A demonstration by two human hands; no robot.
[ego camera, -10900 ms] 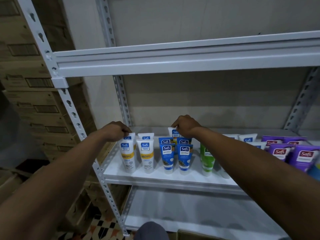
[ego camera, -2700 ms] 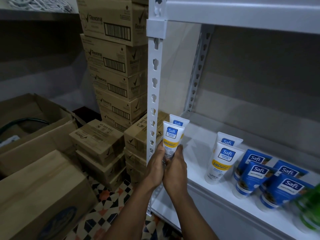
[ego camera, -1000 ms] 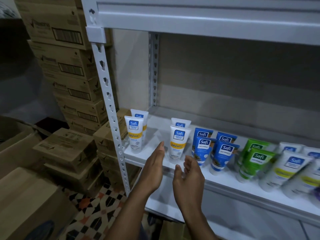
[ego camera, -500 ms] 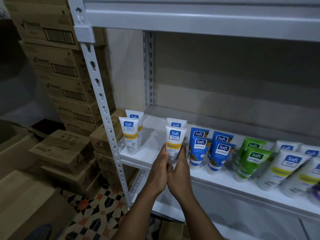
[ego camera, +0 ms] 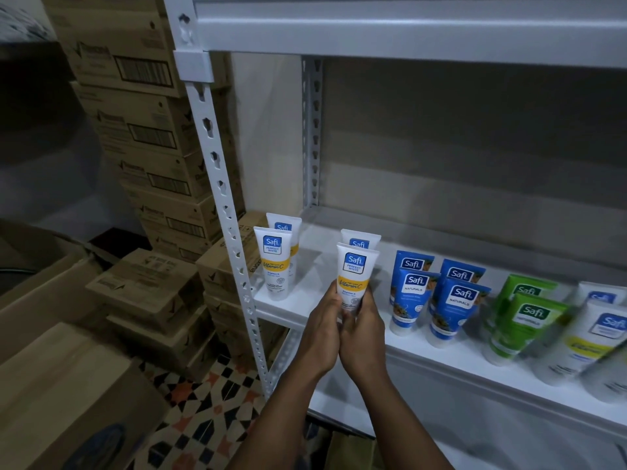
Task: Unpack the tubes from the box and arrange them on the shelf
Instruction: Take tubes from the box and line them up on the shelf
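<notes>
Both hands hold one white tube (ego camera: 354,279) low down, at the front of the white shelf (ego camera: 315,269). The left hand (ego camera: 322,334) curls round its left side and the right hand (ego camera: 363,337) curls round its right side, and the two hands touch each other below it. They hide its cap, so I cannot tell if it stands on the shelf or is lifted a little. Its label says "Safi", "Perfect White" and "Vitamin C" on a yellow band. Just behind the held tube stands a second white tube (ego camera: 360,239) with the same blue Safi badge. To the left of the held tube, by the post (ego camera: 234,239), stand two more: a front tube (ego camera: 273,262) with the same words and a back tube (ego camera: 284,223). To the right of the held tube stand four blue tubes (ego camera: 412,300), two in front and two behind, that say "Safi Naturals". Farther right are two green tubes (ego camera: 522,330), also "Safi Naturals", and then blurry white tubes (ego camera: 607,334) that I cannot count. Far to the left of the held tube, brown boxes (ego camera: 149,130) with barcodes are piled high; their words are too blurry to read. One second ago the hands were open and off the tube. Half a second ago they were already round it, in the same spot.
</notes>
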